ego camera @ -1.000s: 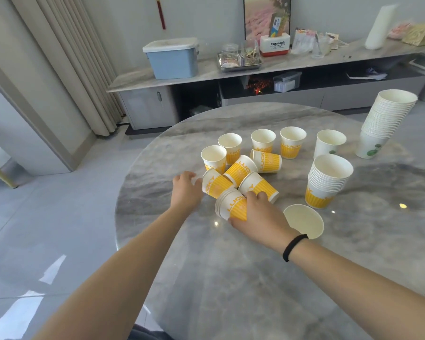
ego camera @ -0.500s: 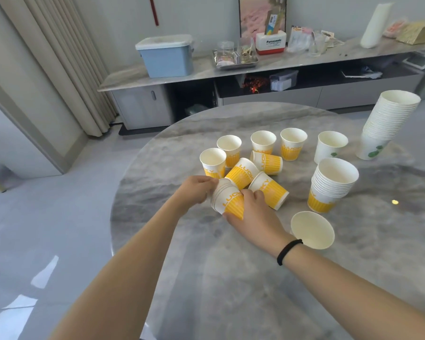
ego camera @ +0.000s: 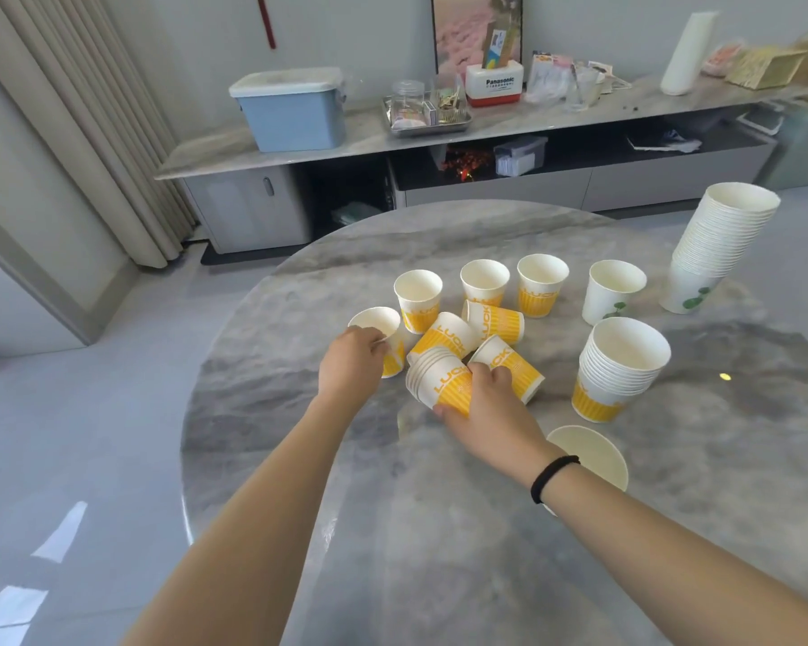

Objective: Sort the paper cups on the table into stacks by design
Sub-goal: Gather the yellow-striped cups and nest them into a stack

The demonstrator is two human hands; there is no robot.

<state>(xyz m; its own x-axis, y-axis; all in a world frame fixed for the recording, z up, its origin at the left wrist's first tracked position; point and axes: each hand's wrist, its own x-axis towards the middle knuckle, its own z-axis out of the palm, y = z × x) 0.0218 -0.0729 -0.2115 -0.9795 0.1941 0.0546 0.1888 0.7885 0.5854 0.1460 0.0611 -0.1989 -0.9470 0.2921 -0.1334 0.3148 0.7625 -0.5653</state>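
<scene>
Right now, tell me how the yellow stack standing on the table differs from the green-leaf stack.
The yellow stack is shorter; the green-leaf stack is clearly taller, with many more rims. The yellow stack's bottom cup has yellow stripes; the green-leaf stack's has white walls with green leaves. The yellow stack stands nearer the hands; the green-leaf stack stands at the table's far right edge. Both stand mouth up.

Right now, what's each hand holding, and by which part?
The right hand grips a small nested stack of yellow cups lying sideways, around its side wall. The left hand pinches the rim of an upright yellow cup.
</scene>
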